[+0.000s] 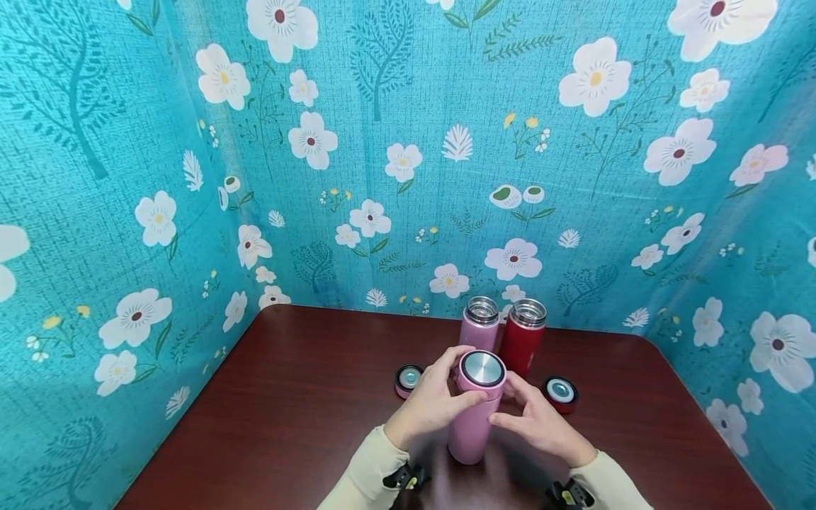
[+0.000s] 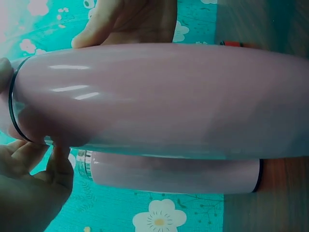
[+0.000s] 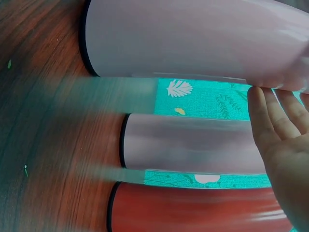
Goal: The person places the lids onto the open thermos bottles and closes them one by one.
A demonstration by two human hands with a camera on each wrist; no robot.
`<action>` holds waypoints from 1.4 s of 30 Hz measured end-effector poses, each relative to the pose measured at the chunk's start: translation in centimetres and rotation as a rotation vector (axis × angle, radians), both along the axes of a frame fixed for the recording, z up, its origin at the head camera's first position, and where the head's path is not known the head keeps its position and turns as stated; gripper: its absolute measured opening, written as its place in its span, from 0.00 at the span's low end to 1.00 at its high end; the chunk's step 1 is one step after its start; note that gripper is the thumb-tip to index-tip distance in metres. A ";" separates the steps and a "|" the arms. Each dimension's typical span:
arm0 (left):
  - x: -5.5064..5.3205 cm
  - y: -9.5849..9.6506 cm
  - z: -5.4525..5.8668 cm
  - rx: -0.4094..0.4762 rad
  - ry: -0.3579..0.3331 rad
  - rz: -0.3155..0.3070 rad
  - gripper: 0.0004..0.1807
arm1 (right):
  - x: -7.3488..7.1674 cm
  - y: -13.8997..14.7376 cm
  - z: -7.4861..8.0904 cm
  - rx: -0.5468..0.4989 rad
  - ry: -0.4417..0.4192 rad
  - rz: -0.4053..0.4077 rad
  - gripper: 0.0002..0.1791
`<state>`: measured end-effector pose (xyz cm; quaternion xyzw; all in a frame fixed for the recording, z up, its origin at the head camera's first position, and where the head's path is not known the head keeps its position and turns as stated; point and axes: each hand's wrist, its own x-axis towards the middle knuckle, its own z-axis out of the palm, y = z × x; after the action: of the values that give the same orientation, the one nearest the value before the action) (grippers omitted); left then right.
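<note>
A pink thermos (image 1: 470,432) with a silver-topped lid (image 1: 482,368) stands upright near the front of the table. My left hand (image 1: 436,400) grips its lid from the left, with the thumb across the front near the seam. From the other side my right hand (image 1: 538,421) holds the body just below the lid, its thumb on the front. In the right wrist view the fingers (image 3: 275,113) of that hand rest along the thermos side. Close behind stand a second, lidless pink thermos (image 1: 478,333) and a lidless red thermos (image 1: 519,347), side by side.
A pink lid (image 1: 408,379) lies on the dark wood table (image 1: 306,397) left of the bottles, partly behind my left hand. A red-edged lid (image 1: 561,393) lies on the right. A turquoise flowered cloth (image 1: 395,234) hangs behind the table and along both sides.
</note>
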<state>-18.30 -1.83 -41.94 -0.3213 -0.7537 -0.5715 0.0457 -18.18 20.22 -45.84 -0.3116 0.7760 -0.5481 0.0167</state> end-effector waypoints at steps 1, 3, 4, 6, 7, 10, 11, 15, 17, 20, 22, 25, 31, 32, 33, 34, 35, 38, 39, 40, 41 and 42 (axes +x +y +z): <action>-0.1 0.0 -0.1 0.001 -0.001 -0.008 0.33 | 0.0 0.0 0.0 0.000 0.001 0.002 0.33; -0.1 -0.1 -0.1 0.000 -0.002 -0.016 0.33 | -0.1 -0.1 0.0 0.000 0.001 0.004 0.32; -0.1 -0.1 0.0 -0.003 -0.006 -0.018 0.33 | -0.1 -0.1 0.0 -0.004 -0.006 0.006 0.32; 0.1 -0.3 0.5 -0.012 -0.017 -0.021 0.33 | -0.1 -0.1 0.1 -0.008 -0.017 0.005 0.32; 0.4 -0.4 1.0 -0.010 -0.023 -0.025 0.33 | 0.0 -0.2 0.1 -0.010 -0.020 0.006 0.32; 0.7 -0.5 1.3 -0.012 -0.029 -0.014 0.34 | 0.1 -0.2 0.0 -0.006 -0.030 -0.008 0.32; 0.7 -0.5 1.2 -0.009 -0.032 -0.010 0.34 | 0.2 -0.3 -0.1 0.000 -0.029 -0.015 0.32; -0.3 -0.2 -0.6 -0.001 -0.026 0.010 0.36 | 0.4 -0.4 -0.2 0.012 -0.015 -0.039 0.33; -0.3 -0.2 -0.7 0.004 -0.027 0.012 0.37 | 0.5 -0.6 -0.3 0.014 0.006 -0.047 0.34; -0.3 -0.2 -0.9 0.008 -0.028 0.016 0.37 | 0.6 -1.0 -0.3 0.020 0.011 -0.089 0.38; -0.3 -0.2 -0.9 0.015 -0.028 0.016 0.37 | 0.7 -1.3 -0.3 0.020 0.005 -0.116 0.41; -0.2 -0.1 -0.9 0.014 -0.025 0.012 0.37 | 0.8 -1.8 -0.2 0.001 0.002 -0.144 0.42; -0.2 -0.2 -0.9 0.002 -0.023 0.004 0.38 | 0.8 -2.2 -0.1 -0.030 0.034 -0.157 0.41; -0.1 -0.3 -0.9 0.000 -0.022 0.000 0.38 | 0.9 -2.2 -0.1 -0.034 0.035 -0.156 0.41; -0.1 -0.3 -0.9 -0.002 -0.017 -0.005 0.38 | 0.9 -2.1 -0.1 -0.040 0.037 -0.155 0.41; -0.1 -0.4 -0.9 -0.006 -0.006 -0.008 0.38 | 1.0 -2.1 -0.1 -0.045 0.043 -0.153 0.42; -0.1 -0.5 -0.9 -0.012 0.005 -0.010 0.37 | 1.0 -2.0 0.0 -0.049 0.045 -0.155 0.42; -0.2 -1.0 -1.1 -0.031 0.030 -0.012 0.35 | 1.0 -1.6 0.1 -0.045 0.060 -0.170 0.43; -0.2 -1.3 -1.1 -0.033 0.029 -0.014 0.34 | 1.0 -1.4 0.1 -0.037 0.069 -0.181 0.43; -0.3 -1.6 -1.2 -0.042 0.026 -0.009 0.33 | 1.0 -1.2 0.1 -0.028 0.074 -0.196 0.43; -0.3 -1.9 -1.3 -0.054 0.019 -0.004 0.32 | 1.0 -1.0 0.2 -0.024 0.076 -0.211 0.43; -0.3 -2.2 -1.4 -0.071 0.010 0.004 0.31 | 1.0 -0.7 0.4 -0.021 0.083 -0.224 0.44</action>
<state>-18.56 -4.07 -43.29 -0.3241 -0.7739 -0.5427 0.0395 -17.14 19.56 -45.46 -0.2455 0.8002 -0.5413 -0.0800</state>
